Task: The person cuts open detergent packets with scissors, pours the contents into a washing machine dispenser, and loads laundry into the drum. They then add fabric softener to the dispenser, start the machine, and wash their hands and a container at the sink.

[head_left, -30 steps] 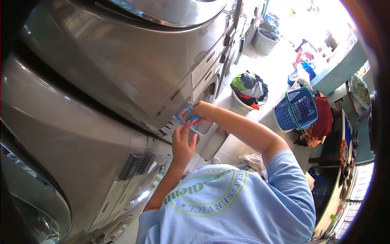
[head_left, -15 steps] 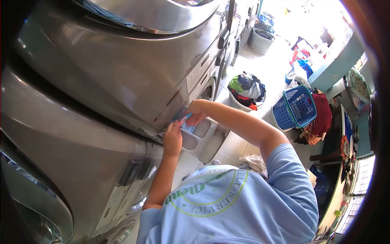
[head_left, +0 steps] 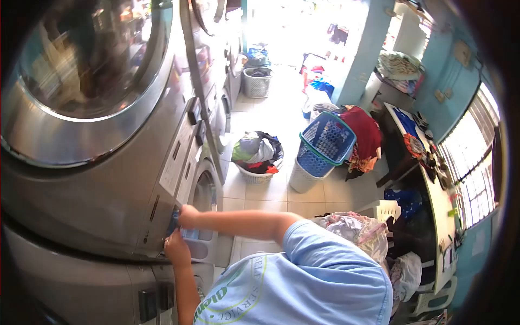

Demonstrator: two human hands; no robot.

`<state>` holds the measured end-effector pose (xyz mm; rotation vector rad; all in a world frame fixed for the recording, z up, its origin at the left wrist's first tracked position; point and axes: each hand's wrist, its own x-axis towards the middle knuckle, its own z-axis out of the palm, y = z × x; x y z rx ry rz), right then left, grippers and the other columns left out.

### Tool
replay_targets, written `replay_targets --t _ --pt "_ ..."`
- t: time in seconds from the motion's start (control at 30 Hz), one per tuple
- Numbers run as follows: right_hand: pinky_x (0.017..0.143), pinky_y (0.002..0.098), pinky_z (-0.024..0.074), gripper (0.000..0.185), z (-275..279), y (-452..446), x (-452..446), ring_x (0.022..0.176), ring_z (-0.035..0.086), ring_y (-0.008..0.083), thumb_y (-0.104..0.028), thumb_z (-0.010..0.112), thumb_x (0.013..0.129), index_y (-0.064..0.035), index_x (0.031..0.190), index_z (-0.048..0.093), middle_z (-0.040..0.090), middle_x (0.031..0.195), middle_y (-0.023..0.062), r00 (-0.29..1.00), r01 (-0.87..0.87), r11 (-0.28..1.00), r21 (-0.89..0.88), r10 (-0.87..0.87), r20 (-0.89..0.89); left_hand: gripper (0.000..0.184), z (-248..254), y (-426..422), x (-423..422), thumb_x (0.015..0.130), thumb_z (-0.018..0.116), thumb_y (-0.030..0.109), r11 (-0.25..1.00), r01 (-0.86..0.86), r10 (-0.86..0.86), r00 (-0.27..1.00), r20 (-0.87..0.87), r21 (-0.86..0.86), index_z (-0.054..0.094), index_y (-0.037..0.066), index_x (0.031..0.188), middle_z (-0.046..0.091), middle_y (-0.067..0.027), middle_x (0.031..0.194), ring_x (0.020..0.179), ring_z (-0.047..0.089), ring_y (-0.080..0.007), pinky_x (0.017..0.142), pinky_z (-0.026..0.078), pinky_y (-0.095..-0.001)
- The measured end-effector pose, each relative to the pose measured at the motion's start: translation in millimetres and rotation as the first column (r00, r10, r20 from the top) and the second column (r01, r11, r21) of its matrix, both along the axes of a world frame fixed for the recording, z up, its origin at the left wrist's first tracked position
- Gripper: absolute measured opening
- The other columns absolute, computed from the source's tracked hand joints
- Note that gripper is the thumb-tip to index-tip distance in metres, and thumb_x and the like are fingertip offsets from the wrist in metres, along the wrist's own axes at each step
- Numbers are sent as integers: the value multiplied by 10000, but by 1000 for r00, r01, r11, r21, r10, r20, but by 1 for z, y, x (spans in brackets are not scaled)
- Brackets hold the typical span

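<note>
My right hand [head_left: 188, 216] is closed on a small blue sachet [head_left: 174, 221], right against the grey front of a stacked laundry machine [head_left: 122, 216]. Just below it, the closed fingers of my left hand [head_left: 175, 246] grip the sachet's lower end. Whether the sachet is torn cannot be made out. Under my hands a pale detergent drawer [head_left: 201, 249] is pulled out, with something blue in one compartment. My left hand partly hides the drawer.
Ahead on the tiled floor stands a white basket [head_left: 259, 176] heaped with clothes. Stacked blue baskets [head_left: 327, 142] are right of it, beside a dark red cloth [head_left: 360, 130]. A long table [head_left: 433, 216] runs along the right wall. Bundled laundry [head_left: 355, 230] lies behind my right arm.
The view has swung up and right, showing more of the room and a round machine door. Both hands remain together on the sachet, which has shifted closer to the machine's front panel.
</note>
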<state>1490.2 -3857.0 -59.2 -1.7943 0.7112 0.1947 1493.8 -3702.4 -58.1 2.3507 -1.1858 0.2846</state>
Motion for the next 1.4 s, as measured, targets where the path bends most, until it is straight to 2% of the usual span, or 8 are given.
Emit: replay_targets --t 0.17,0.27,0.5,0.7,0.93,1.23,1.3,1.4 --pt "763 396 479 356 -6 30 -15 890 607 324 -207 698 710 -12 965 546 618 910 199 897 386 912 -142 -334 291 215 -4 -3 0 817 509 79 999 2 -2 1000 0 -32 609 17 997 646 -167 885 812 597 -364 742 465 -440" --pt "747 359 482 564 5 42 -30 884 591 232 -340 749 744 -1 1111 486 602 938 153 813 408 891 202 -455 363 168 17 -8 -13 830 489 57 999 3 -5 999 -48 -47 601 -7 938 628 -201 825 806 584 -386 715 446 -470" --pt "716 333 489 433 -6 44 -41 801 612 196 -178 696 739 -5 1119 582 623 868 134 781 404 880 250 -474 407 112 11 -10 -10 789 545 59 999 -28 30 997 -74 18 498 2 873 604 -225 823 824 567 -409 710 428 -490" --pt "750 390 459 213 -18 49 -41 830 574 320 -153 625 752 -47 928 683 553 859 174 826 297 935 -196 -148 544 83 9 -9 -5 777 551 44 995 96 -95 994 -62 5 492 12 825 591 -193 805 797 564 -404 661 431 -477" --pt "778 406 448 184 -5 50 -53 931 544 348 -142 580 764 -17 868 666 537 917 208 826 171 871 -461 128 549 243 27 -8 -19 810 567 123 983 -4 -18 993 -119 -186 505 62 1037 565 -175 920 797 574 -395 657 460 -463" --pt "779 377 461 225 8 51 -64 890 570 343 -202 591 791 15 839 628 565 932 198 738 449 892 56 -405 540 156 9 -2 3 830 561 139 983 171 -176 981 86 67 618 18 910 619 -170 851 790 600 -353 686 484 -432" --pt "736 363 483 341 9 42 -65 832 598 316 -326 556 850 8 871 625 581 855 187 780 427 904 31 -386 492 237 7 -4 0 848 553 235 998 11 -9 1000 27 -64 643 19 888 625 -164 812 781 598 -353 680 479 -431" --pt "647 415 520 598 -3 37 -57 796 632 291 -559 375 891 -10 939 607 618 869 197 960 62 887 458 -179 216 282 9 -5 -5 865 531 268 999 -40 41 996 84 -23 654 16 898 637 -156 859 772 607 -347 670 482 -429"
